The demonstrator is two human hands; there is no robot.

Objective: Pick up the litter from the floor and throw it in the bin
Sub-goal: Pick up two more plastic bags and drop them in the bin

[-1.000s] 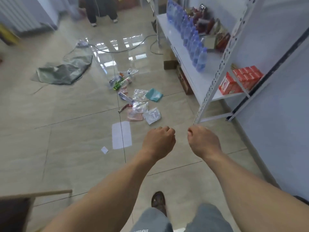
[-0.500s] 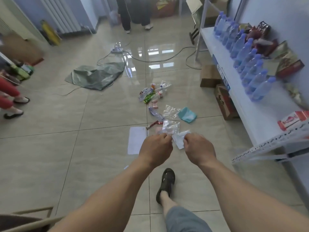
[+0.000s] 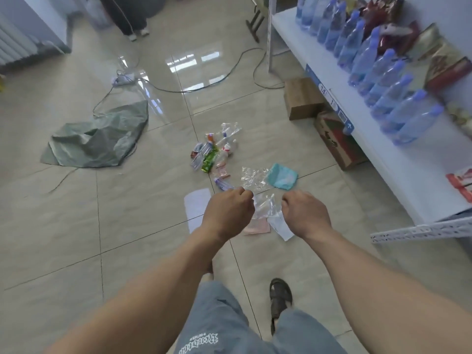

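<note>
Since the frame half a second earlier, both hands have drawn slightly apart and the litter on the floor lies closer beneath them, with the shelf unit now filling more of the right side. Left hand [image 3: 228, 215]: grip clenched into a loose fist, knuckles up; whether it pinches anything cannot be told. Right hand [image 3: 305, 215]: grip likewise curled shut, and whether it holds anything cannot be told. Between the two fists shows a clear plastic bag [image 3: 264, 206]; whether it is held or lies on the floor below cannot be told. Just under it on the tiled floor [image 3: 76, 238] lie a pink wrapper [image 3: 256, 228] and a white wrapper [image 3: 282, 227], with a white sheet of paper [image 3: 195, 206] to the left, partly hidden by the left hand. Beyond the hands: a second crumpled clear bag [image 3: 252, 178] touching a teal pouch [image 3: 282, 175], then a cluster of mixed wrappers [image 3: 213, 154] including a green packet [image 3: 209, 160]. Farther left, a grey-green sack [image 3: 98, 143] lies flat on the floor, well apart from the litter, with a dark cable [image 3: 204, 86] trailing behind it. Right side: a white shelf [image 3: 383, 149] carrying rows of blue-capped water bottles [image 3: 378, 72] and snack packets [image 3: 439, 54]; two cardboard boxes [image 3: 302, 98] stand under it. Bottom edge: the person's grey shorts [image 3: 217, 328] and a dark sandal [image 3: 280, 297]. A bin cannot be identified.
</note>
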